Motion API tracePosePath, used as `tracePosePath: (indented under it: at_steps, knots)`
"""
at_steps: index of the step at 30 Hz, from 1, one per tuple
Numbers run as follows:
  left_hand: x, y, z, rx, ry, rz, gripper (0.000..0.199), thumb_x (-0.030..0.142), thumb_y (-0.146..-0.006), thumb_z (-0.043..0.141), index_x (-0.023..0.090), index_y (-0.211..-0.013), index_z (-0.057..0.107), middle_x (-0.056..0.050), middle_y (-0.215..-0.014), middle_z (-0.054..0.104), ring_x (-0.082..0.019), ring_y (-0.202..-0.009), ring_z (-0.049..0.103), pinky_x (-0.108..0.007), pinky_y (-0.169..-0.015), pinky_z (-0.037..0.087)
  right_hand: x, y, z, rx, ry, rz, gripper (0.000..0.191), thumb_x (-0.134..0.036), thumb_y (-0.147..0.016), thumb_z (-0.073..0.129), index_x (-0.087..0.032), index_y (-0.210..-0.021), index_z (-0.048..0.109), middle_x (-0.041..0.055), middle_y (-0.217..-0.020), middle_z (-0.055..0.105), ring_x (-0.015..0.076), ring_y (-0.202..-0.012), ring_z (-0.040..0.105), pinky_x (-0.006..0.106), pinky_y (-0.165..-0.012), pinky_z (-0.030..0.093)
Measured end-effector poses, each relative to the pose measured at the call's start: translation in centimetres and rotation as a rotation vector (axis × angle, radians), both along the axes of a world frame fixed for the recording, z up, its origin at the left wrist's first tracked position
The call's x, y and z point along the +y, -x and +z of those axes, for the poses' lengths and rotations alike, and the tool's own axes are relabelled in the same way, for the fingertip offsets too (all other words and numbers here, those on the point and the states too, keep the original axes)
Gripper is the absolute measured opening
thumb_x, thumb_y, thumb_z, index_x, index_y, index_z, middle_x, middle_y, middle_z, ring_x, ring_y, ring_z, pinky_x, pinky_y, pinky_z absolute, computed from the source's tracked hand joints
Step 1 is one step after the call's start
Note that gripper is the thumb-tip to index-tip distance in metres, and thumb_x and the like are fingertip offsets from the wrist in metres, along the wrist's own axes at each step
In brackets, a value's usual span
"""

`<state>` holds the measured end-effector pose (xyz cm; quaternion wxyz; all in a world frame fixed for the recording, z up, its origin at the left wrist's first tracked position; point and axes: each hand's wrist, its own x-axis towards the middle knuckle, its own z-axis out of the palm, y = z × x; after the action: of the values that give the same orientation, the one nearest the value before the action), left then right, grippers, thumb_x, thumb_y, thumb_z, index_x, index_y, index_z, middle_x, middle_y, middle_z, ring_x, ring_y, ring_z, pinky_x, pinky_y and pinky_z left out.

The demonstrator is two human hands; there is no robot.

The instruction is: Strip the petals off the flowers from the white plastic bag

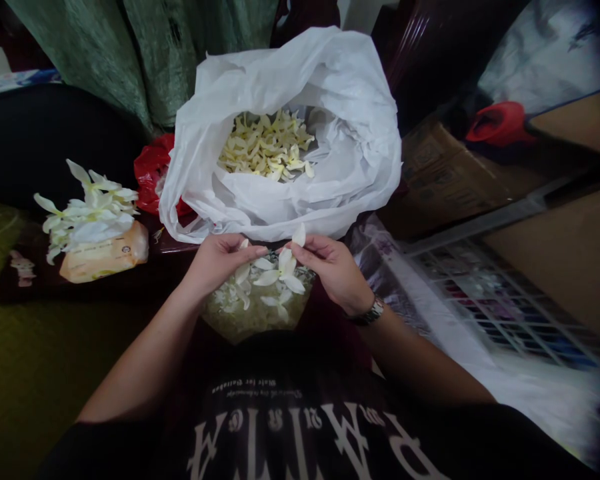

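Observation:
Both hands are close together in the head view, just in front of a white plastic bag (pixel 280 200). My left hand (pixel 225 260) is closed in a pinch, with white flower petals at its fingertips. My right hand (pixel 330 263) pinches a white flower (pixel 299 237) between thumb and fingers. Below the fingers, several more white flowers (pixel 283 273) hang or lie over a clear container (pixel 255 320) on my lap; I cannot tell which are attached to what I hold. Inside the bag is a heap of pale yellow-white flowers (pixel 265 143).
On the dark table at left, a bunch of white flowers (pixel 87 207) rests on a tissue pack (pixel 107 257). A red plastic bag (pixel 155 170) sits beside the white bag. Right of me are a cardboard box (pixel 445 167) and a wire rack (pixel 515 300).

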<state>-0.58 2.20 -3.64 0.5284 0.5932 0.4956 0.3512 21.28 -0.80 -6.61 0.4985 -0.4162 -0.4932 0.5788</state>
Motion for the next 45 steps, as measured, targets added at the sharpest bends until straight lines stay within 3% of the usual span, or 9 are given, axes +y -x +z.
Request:
tracePosePath:
  at_steps: [8, 11, 17, 22, 25, 28, 33, 40, 45]
  knots:
    - [0.5, 0.1, -0.5, -0.156, 0.172, 0.053, 0.046, 0.061, -0.076, 0.077, 0.015, -0.071, 0.071, 0.006, -0.043, 0.046, -0.005, -0.038, 0.035, -0.021, -0.041, 0.027, 0.3, 0.0, -0.2, -0.128, -0.048, 0.06, 0.029, -0.048, -0.087, 0.073, -0.02, -0.096, 0.078, 0.0054, -0.095, 0.079, 0.0192, -0.087, 0.071, 0.033, -0.083, 0.056]
    - [0.5, 0.2, -0.5, -0.205, 0.234, 0.001, 0.036, 0.049, -0.07, 0.085, 0.015, -0.075, 0.073, 0.003, -0.054, 0.06, -0.007, -0.045, 0.048, -0.02, -0.047, 0.037, 0.5, 0.1, -0.4, -0.118, -0.051, 0.07, 0.028, -0.048, -0.087, 0.073, -0.022, -0.094, 0.077, 0.0051, -0.096, 0.079, 0.0193, -0.089, 0.071, 0.034, -0.085, 0.057]
    - [0.8, 0.5, -1.2, -0.186, 0.165, -0.023, 0.036, 0.038, -0.067, 0.09, 0.016, -0.092, 0.076, -0.002, -0.077, 0.073, -0.01, -0.064, 0.062, -0.022, -0.062, 0.048, 0.7, 0.2, -0.6, -0.018, -0.012, 0.037, 0.025, -0.045, -0.085, 0.076, -0.023, -0.095, 0.078, 0.0043, -0.093, 0.08, 0.0169, -0.082, 0.07, 0.033, -0.079, 0.058]
    - [-0.1, -0.4, -0.6, -0.056, -0.009, 0.05, 0.053, 0.038, -0.071, 0.088, 0.017, -0.118, 0.074, 0.008, -0.052, 0.053, -0.007, -0.047, 0.043, -0.021, -0.049, 0.035, 0.6, 0.4, -1.0, 0.019, -0.023, -0.007, 0.027, -0.046, -0.086, 0.075, -0.025, -0.102, 0.079, 0.0038, -0.098, 0.079, 0.0168, -0.084, 0.07, 0.033, -0.082, 0.058]
    - [-0.7, -1.2, 0.0, -0.02, -0.068, 0.009, 0.045, 0.04, -0.074, 0.085, 0.017, -0.112, 0.078, 0.006, -0.05, 0.054, -0.009, -0.048, 0.046, -0.022, -0.048, 0.035, 0.4, 0.6, -1.0, 0.006, -0.067, -0.041, 0.028, -0.047, -0.086, 0.074, -0.025, -0.104, 0.079, 0.0036, -0.097, 0.079, 0.0178, -0.086, 0.07, 0.034, -0.084, 0.058]
    - [-0.9, -1.9, 0.0, -0.028, -0.036, -0.099, 0.037, 0.041, -0.075, 0.082, 0.018, -0.104, 0.081, -0.001, -0.064, 0.069, -0.015, -0.06, 0.06, -0.025, -0.055, 0.045, 0.2, 0.6, -0.9, -0.016, -0.1, -0.061, 0.027, -0.045, -0.086, 0.075, -0.024, -0.102, 0.08, 0.0032, -0.09, 0.078, 0.0179, -0.083, 0.069, 0.033, -0.083, 0.057]
    - [-0.5, -2.5, -0.3, -0.093, 0.018, -0.118, 0.032, 0.039, -0.073, 0.083, 0.016, -0.094, 0.082, -0.007, -0.088, 0.079, -0.016, -0.075, 0.067, -0.025, -0.069, 0.052, -0.2, 0.9, -0.9, 0.027, -0.076, -0.058, 0.026, -0.042, -0.085, 0.076, -0.024, -0.103, 0.08, 0.0035, -0.095, 0.08, 0.0169, -0.081, 0.07, 0.031, -0.079, 0.058]
    - [-0.7, -2.1, -0.5, 0.13, 0.036, -0.053, 0.032, 0.045, -0.076, 0.078, 0.013, -0.081, 0.078, 0.0, -0.064, 0.068, -0.008, -0.054, 0.051, -0.019, -0.052, 0.038, -0.8, 1.0, -1.6, 0.066, -0.033, -0.107, 0.024, -0.04, -0.086, 0.074, -0.024, -0.102, 0.079, 0.0027, -0.101, 0.079, 0.0156, -0.089, 0.071, 0.029, -0.087, 0.056]
    - [-0.1, -1.0, -2.2, 0.346, 0.001, -0.042, 0.036, 0.051, -0.081, 0.072, 0.016, -0.089, 0.078, -0.001, -0.076, 0.074, -0.012, -0.062, 0.059, -0.02, -0.057, 0.042, -1.1, 0.4, -3.1, -0.082, 0.054, -0.053, 0.025, -0.04, -0.085, 0.072, -0.017, -0.092, 0.075, 0.0029, -0.089, 0.075, 0.0149, -0.079, 0.068, 0.028, -0.078, 0.055]
